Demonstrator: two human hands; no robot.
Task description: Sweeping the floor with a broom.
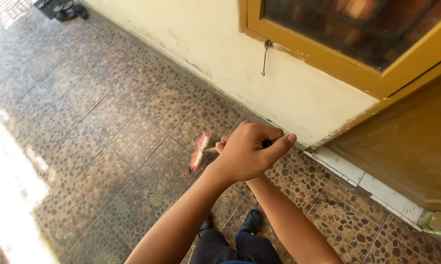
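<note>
Hands grip one broom handle out in front: the left hand is clenched around its top, while the right hand is mostly hidden behind, so its grasp cannot be told. Red bristles of the broom head rest on the pebble-patterned floor near the cream wall.
</note>
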